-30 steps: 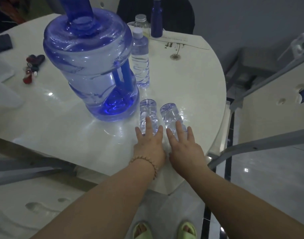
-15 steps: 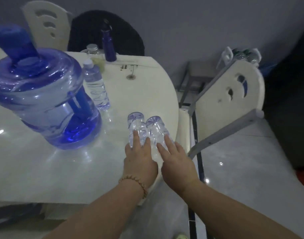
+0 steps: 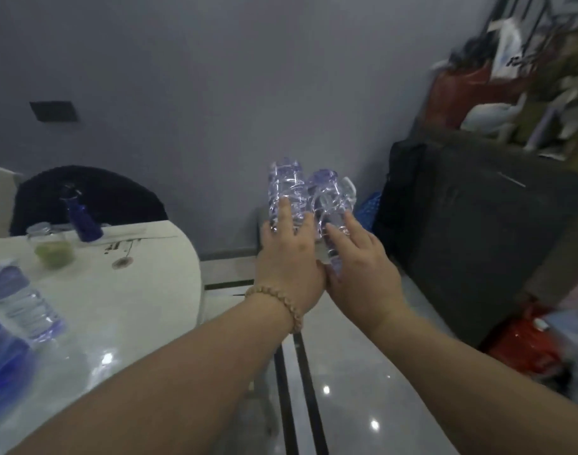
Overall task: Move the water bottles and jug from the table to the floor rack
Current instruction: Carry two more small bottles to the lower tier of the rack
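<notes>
Two clear water bottles are in the air to the right of the white table (image 3: 123,290), side by side with their bases pointing away from me. My left hand (image 3: 289,257) grips the left bottle (image 3: 286,188). My right hand (image 3: 360,267) grips the right bottle (image 3: 328,198). The two hands touch at the palms. Another clear bottle (image 3: 17,300) stands on the table at the left edge of the view. Below it, only a corner of the big blue jug (image 3: 2,362) shows. The floor rack is hidden from view.
A dark blue bottle (image 3: 82,218) and a glass jar with green contents (image 3: 53,246) stand at the table's far edge, before a dark chair back (image 3: 117,195). A large black cabinet (image 3: 478,224) fills the right; red bags (image 3: 527,349) lie at its foot. Glossy tiled floor (image 3: 346,389) lies below.
Both hands have lifted the two bottles off the table and carried them to the right, past its edge. My view has swung right, so the jug has nearly left the frame.
</notes>
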